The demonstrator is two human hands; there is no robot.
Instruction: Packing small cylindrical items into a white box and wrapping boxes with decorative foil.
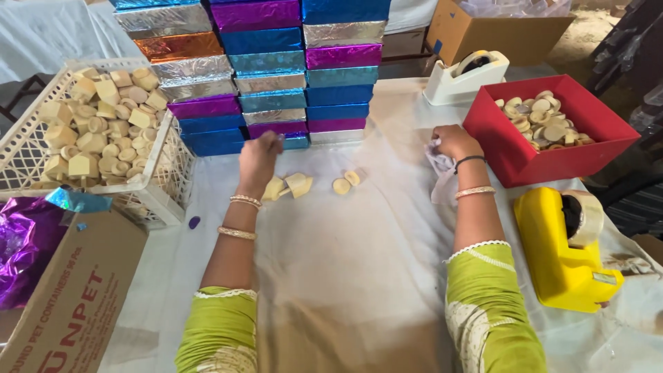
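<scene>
- Left hand: hangs fingers-down over the counter, fingers loosely curled and narrow; whether it pinches anything I cannot tell. It is just above and left of a small cluster of cream-coloured wooden pieces.
- Wooden pieces: three or four lie touching one another by the left wrist; two round wooden discs lie a little to their right, between the two hands and apart from both.
- Right hand: closed on a crumpled bit of thin clear plastic wrap, which trails down beside the wrist. It sits just left of the red box.
- Red box: open-topped, holds a heap of round wooden discs; touches nothing in the hand.
- Yellow tape dispenser: on the counter to the right of the right forearm, roll of clear tape mounted.
- White tape dispenser: behind the red box, near the stack.
- Stack of foil-wrapped boxes: three columns in blue, purple, silver and orange, at the far edge beyond both hands.
- White plastic crate: left of the left hand, full of cream wooden blocks.
- Cardboard carton: near left, purple foil beside it.
- Surface: counter covered with pale cloth. Room: another cardboard box behind.
</scene>
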